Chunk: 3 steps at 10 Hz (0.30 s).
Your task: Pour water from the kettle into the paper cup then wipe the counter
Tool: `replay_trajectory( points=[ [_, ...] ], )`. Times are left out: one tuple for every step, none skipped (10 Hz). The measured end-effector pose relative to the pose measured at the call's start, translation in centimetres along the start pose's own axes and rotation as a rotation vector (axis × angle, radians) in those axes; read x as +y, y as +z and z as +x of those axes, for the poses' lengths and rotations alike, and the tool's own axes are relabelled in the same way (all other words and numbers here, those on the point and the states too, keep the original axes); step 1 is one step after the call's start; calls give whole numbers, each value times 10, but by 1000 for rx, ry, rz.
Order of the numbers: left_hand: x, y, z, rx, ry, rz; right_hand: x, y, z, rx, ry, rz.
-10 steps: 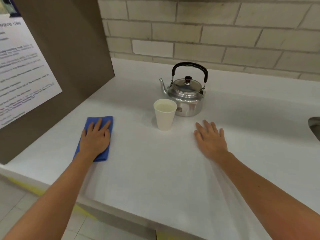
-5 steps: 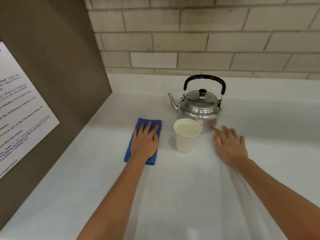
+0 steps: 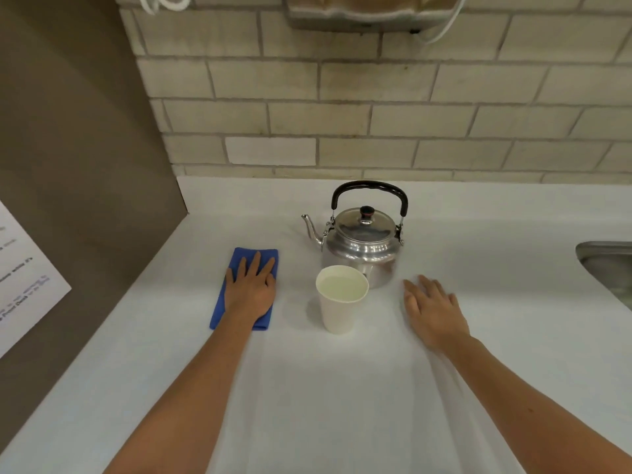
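A steel kettle with a black handle stands upright on the white counter, its spout pointing left. Just in front of it is a white paper cup with water inside. Left of the cup a folded blue cloth lies on the counter. My left hand presses flat on the cloth, fingers spread. My right hand rests palm down on the bare counter to the right of the cup, holding nothing.
A brown panel with a printed notice walls off the left side. A brick wall runs along the back, with a dispenser mounted high. A steel sink rim shows at the right edge.
My left hand has slid the blue cloth from the front left of the counter up to beside the cup. The view has tilted up. My right hand stays flat near the kettle.
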State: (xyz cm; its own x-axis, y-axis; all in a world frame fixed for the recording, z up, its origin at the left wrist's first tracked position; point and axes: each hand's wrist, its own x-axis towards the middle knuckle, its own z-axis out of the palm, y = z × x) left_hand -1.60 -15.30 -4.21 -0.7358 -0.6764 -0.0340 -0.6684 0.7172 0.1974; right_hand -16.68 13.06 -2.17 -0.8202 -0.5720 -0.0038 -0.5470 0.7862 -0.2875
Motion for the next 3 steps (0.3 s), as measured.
replay_trajectory(
  points=[
    [4, -1, -11, 44, 2, -17, -1, -4, -2, -8, 27, 10],
    [10, -13, -18, 154, -23, -92, -6, -22, 5, 76, 60, 25],
    [28, -43, -22, 324, -33, -206, -16, -52, 16, 200, 36, -12]
  ],
)
